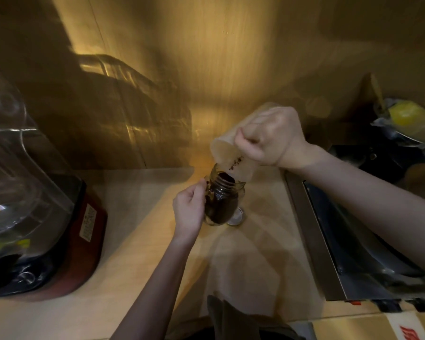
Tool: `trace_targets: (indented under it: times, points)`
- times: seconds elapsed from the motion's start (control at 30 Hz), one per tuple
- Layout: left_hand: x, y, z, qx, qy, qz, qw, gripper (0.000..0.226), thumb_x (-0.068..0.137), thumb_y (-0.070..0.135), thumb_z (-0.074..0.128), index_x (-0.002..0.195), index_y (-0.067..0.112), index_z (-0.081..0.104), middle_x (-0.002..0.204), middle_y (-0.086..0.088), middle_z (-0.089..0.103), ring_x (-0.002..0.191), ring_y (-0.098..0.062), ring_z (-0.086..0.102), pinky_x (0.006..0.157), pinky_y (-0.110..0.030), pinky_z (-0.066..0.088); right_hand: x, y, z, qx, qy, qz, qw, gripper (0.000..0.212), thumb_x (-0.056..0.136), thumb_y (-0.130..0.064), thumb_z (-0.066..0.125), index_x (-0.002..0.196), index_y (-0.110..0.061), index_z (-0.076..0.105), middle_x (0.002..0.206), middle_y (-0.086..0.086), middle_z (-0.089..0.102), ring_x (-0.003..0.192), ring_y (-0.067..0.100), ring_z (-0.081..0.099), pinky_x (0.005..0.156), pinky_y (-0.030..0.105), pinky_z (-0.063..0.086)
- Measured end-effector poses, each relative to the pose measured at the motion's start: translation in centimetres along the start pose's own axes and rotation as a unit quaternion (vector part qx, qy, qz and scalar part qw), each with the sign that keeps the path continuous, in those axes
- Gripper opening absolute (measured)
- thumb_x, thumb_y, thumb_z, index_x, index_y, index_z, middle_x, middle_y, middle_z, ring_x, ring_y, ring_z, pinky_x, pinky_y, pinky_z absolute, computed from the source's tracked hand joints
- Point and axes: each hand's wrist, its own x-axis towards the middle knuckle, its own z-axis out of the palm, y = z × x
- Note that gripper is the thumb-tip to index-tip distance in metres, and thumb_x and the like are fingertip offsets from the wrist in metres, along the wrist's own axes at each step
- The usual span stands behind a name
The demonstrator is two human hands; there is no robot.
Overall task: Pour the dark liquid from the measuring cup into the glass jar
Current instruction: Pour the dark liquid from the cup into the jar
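A clear glass jar [222,201] stands on the pale wooden counter [255,253], nearly full of dark liquid. My left hand [189,208] grips its left side. My right hand [271,137] holds a translucent plastic measuring cup [227,155] by its handle, tipped steeply with its rim over the jar's mouth. Dark specks cling to the cup's inner wall and the cup looks almost drained. A metal lid [236,218] lies on the counter just right of the jar.
A red-based blender [47,217] with a clear housing fills the left side. A steel-edged stove [353,241] runs along the right, with a bowl of yellow contents [407,116] at the far right. A wooden wall panel rises behind the counter.
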Motion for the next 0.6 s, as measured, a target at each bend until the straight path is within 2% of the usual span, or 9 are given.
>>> trace_targets:
  times: [0.07,0.13,0.2,0.23,0.33,0.37,0.43,0.5,0.6]
  points:
    - [-0.1,-0.7,-0.6,-0.013,-0.030,-0.007,0.999,0.049,0.090,0.036,0.045,0.048,0.011,0.039,0.052,-0.001,0.040,0.053,-0.011,0.037,0.056,-0.030,0.029,-0.6,0.0,-0.2,0.033,-0.008,0.081,0.996,0.047,0.082,-0.012,0.051,0.034,-0.010,0.053,0.029,0.002,0.044,0.026,0.017,0.042,0.034,0.018,0.032]
    - [-0.2,-1.1,-1.2,-0.036,-0.059,-0.028,0.997,0.047,0.091,0.036,0.045,0.059,0.004,0.057,0.061,-0.001,0.057,0.062,-0.009,0.051,0.064,-0.026,0.041,-1.9,0.2,0.3,0.069,-0.011,0.155,0.985,0.049,0.081,-0.014,0.049,0.033,-0.006,0.049,0.029,0.006,0.042,0.026,0.019,0.042,0.035,0.019,0.028]
    - [-0.5,-1.1,-1.9,-0.075,-0.051,-0.074,0.993,0.033,0.091,0.028,0.046,0.068,0.018,0.067,0.067,0.010,0.067,0.068,0.001,0.059,0.067,-0.014,0.045,-3.3,0.3,0.7,0.132,-0.017,0.233,0.963,0.051,0.082,-0.018,0.048,0.035,0.000,0.049,0.031,0.014,0.044,0.029,0.025,0.044,0.034,0.029,0.033]
    - [-0.7,-1.1,-2.2,-0.092,-0.039,-0.098,0.990,0.028,0.091,0.025,0.046,0.072,0.023,0.066,0.072,0.011,0.066,0.073,0.003,0.058,0.070,-0.014,0.045,-4.0,0.3,0.9,0.162,-0.022,0.260,0.952,0.051,0.083,-0.020,0.048,0.037,0.001,0.049,0.033,0.015,0.045,0.031,0.027,0.045,0.035,0.033,0.036]
    - [-1.3,-1.3,-3.6,-0.104,-0.001,-0.139,0.985,0.021,0.091,0.022,0.047,0.085,0.017,0.066,0.087,0.002,0.064,0.088,-0.010,0.056,0.082,-0.028,0.040,-5.6,-0.4,1.3,0.223,-0.018,0.297,0.928,0.050,0.087,-0.017,0.050,0.039,-0.001,0.050,0.035,0.013,0.046,0.034,0.026,0.047,0.038,0.036,0.038]
    - [-1.5,-1.5,-3.9,-0.104,0.015,-0.140,0.985,0.021,0.091,0.022,0.046,0.091,0.013,0.065,0.089,-0.003,0.063,0.089,-0.014,0.055,0.084,-0.030,0.040,-5.9,-0.6,1.4,0.235,-0.010,0.302,0.924,0.051,0.087,-0.016,0.051,0.040,0.001,0.050,0.035,0.014,0.046,0.034,0.026,0.046,0.037,0.037,0.037]
    - [-1.8,-2.1,-4.4,-0.062,0.044,-0.131,0.988,0.022,0.093,0.018,0.042,0.098,0.012,0.063,0.083,0.000,0.057,0.079,-0.009,0.051,0.083,-0.032,0.040,-6.5,-0.6,2.1,0.253,0.007,0.323,0.912,0.052,0.088,-0.015,0.052,0.041,0.008,0.047,0.036,0.018,0.045,0.035,0.029,0.044,0.038,0.041,0.036]
    - [-1.9,-3.0,-4.4,-0.049,0.038,-0.122,0.991,0.022,0.092,0.016,0.042,0.089,0.014,0.064,0.076,0.002,0.056,0.074,-0.006,0.051,0.080,-0.035,0.042,-7.2,-0.4,3.2,0.289,0.017,0.377,0.880,0.054,0.087,-0.018,0.054,0.046,0.016,0.044,0.041,0.028,0.043,0.039,0.035,0.043,0.040,0.044,0.036]
    - [-1.9,-4.1,-4.1,-0.089,0.053,-0.132,0.986,0.027,0.090,0.019,0.046,0.077,0.004,0.063,0.076,-0.016,0.056,0.073,-0.021,0.050,0.073,-0.038,0.039,-8.0,-0.7,4.9,0.371,0.038,0.492,0.787,0.055,0.087,-0.022,0.060,0.053,0.018,0.044,0.050,0.033,0.044,0.048,0.030,0.045,0.050,0.041,0.041]
